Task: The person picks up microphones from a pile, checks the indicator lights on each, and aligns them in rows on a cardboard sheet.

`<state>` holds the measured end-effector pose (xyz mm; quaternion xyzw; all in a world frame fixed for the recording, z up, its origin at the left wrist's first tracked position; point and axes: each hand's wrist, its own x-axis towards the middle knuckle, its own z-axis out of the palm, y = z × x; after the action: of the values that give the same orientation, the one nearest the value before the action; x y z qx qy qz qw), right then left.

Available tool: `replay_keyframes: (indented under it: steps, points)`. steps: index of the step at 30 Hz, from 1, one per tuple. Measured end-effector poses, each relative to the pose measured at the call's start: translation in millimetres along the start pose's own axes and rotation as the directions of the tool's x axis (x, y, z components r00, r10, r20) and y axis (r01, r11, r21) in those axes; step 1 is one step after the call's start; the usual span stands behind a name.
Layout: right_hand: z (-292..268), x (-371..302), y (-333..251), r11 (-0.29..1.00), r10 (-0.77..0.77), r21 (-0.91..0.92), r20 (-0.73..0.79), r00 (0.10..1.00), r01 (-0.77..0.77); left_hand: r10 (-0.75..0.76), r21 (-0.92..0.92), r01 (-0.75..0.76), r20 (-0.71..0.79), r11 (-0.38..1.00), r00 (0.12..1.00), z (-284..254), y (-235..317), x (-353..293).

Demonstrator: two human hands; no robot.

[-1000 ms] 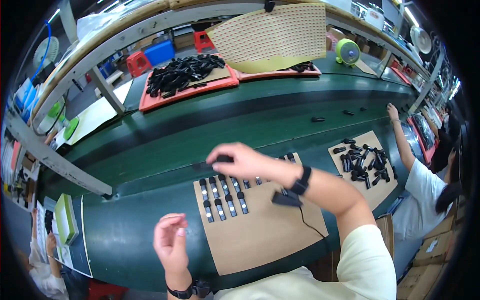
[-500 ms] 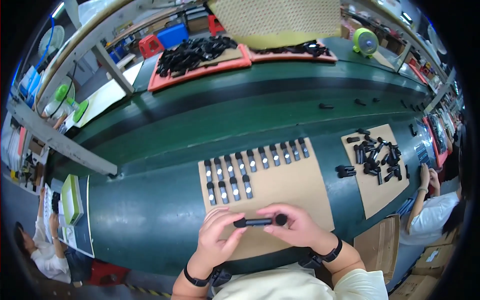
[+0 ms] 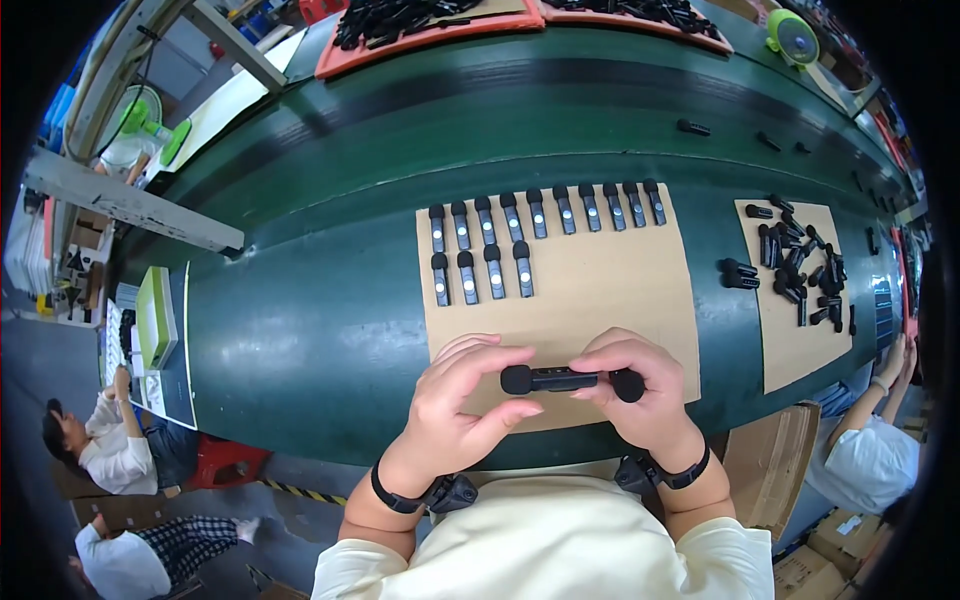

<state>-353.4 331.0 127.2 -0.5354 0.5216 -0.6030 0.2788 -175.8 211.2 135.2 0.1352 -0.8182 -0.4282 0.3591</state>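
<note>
Both hands hold two small black stick-shaped parts with round foam-like heads (image 3: 560,380) end to end, close to my body over the near edge of a brown cardboard sheet (image 3: 600,290). My left hand (image 3: 460,405) pinches the left end with thumb and fingers. My right hand (image 3: 640,395) grips the right end. Two rows of several identical black parts with light dots (image 3: 530,225) lie side by side at the far part of the cardboard.
The cardboard lies on a long green conveyor belt (image 3: 320,300). A second cardboard with a loose heap of black parts (image 3: 800,265) sits to the right, by another person's hand (image 3: 893,358). Red trays of black parts (image 3: 400,25) stand across the belt. People sit at lower left.
A second ago my right hand reached out over the rows while my left hung near my body. Both hands have since come together near me, holding the black parts. The view has tilted down.
</note>
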Motion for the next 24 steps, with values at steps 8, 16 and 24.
replay_keyframes:
  steps: [8,16,24]
  points:
    - [1,-3,-4,0.997,-0.046,-0.070,-0.011,0.999,0.045,-0.009,-0.030,0.009,0.027,0.999,1.000,-1,4,0]
    - [3,-2,-1,0.989,-0.105,-0.107,-0.006,0.994,0.104,0.030,-0.028,-0.029,0.058,0.999,0.998,-2,1,0]
    - [4,1,8,0.971,-0.214,-0.112,-0.001,0.977,0.213,-0.024,-0.050,0.026,0.040,0.998,0.999,1,7,5]
